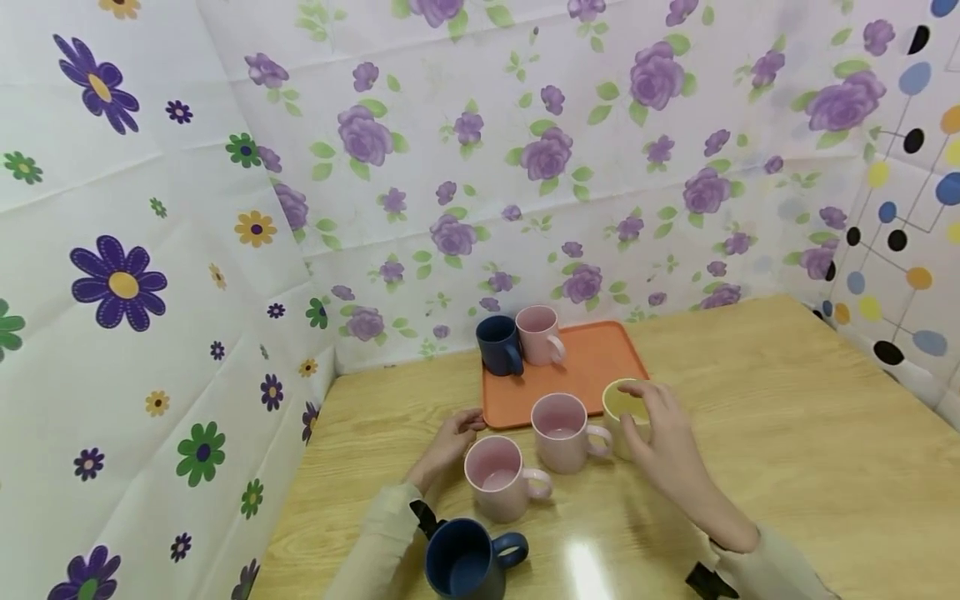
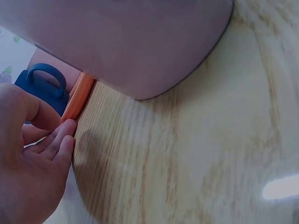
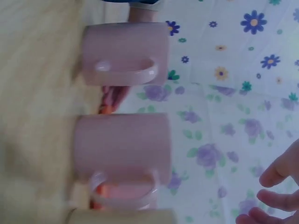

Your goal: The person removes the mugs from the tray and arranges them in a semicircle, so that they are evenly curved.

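Observation:
My left hand (image 1: 452,440) is at the near left corner of an orange tray (image 1: 592,358), its thumb and curled fingers pinching the edge. In the left wrist view, the fingertips (image 2: 68,126) meet at the tray's rim. My right hand (image 1: 663,437) hovers over a yellow mug (image 1: 618,400), thumb and fingers spread apart above its rim. The right wrist view shows those fingers (image 3: 278,200) with nothing between them, and the mug's side at the bottom edge. A pink mug (image 1: 558,450) stands left of the yellow one, its handle pointing right.
On the tray's back left stand a dark blue mug (image 1: 497,354) and a pink mug (image 1: 536,346). Nearer me, beside my left forearm, are another pink mug (image 1: 495,492) and a dark blue mug (image 1: 465,575). Patterned cloth (image 1: 465,167) walls the wooden table (image 1: 787,400).

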`<state>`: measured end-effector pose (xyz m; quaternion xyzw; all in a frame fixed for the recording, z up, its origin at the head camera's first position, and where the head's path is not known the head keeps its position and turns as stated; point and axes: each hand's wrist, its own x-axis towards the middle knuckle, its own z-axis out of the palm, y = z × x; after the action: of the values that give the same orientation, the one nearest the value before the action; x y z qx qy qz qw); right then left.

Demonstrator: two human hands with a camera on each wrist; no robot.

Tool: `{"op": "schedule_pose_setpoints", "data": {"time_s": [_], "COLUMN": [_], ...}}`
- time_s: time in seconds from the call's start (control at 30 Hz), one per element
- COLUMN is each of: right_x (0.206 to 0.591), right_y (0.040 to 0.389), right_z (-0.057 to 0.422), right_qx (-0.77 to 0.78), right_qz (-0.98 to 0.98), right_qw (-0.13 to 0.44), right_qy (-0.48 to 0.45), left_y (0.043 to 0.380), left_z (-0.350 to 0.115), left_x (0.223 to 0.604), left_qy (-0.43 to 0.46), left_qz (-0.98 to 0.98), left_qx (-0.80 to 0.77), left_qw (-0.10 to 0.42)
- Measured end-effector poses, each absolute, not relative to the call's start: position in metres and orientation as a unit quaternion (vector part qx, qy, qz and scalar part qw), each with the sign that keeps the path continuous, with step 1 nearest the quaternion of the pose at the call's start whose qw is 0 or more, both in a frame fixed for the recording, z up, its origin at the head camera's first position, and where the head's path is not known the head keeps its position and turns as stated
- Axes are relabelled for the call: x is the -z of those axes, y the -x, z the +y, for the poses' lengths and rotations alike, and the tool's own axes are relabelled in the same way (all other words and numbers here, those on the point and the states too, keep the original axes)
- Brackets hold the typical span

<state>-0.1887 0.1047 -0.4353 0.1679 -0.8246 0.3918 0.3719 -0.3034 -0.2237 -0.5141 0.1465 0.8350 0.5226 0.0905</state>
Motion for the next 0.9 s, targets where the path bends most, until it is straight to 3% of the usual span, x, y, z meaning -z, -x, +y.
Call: {"op": "schedule_pose_setpoints", "data": {"time_s": [0.27,0.47,0.9], "right_x": [0.414,0.415,0.415], "right_y": [0.189,0.194,0.270], "right_z": [0.070,0.070,0.091], "right_qx": [-0.386,-0.375,-0.300], "right_qz": [-0.808,-0.811,-0.873], "right_qw": [0.386,0.378,0.307], "right_qy": [-0.224,-0.242,-0.232], "left_y": [0.300,0.292,0.305], "left_z": [-0.222,-0.220,-0.223], "left_x": [0.514,0.498,0.515], "left_qy": [-0.144,-0.150,-0.143], "left_qz": [0.836,0.830,0.832], "left_qx": [-0.523,-0.530,-0.529], "left_qw": [0.083,0.087,0.088]}}
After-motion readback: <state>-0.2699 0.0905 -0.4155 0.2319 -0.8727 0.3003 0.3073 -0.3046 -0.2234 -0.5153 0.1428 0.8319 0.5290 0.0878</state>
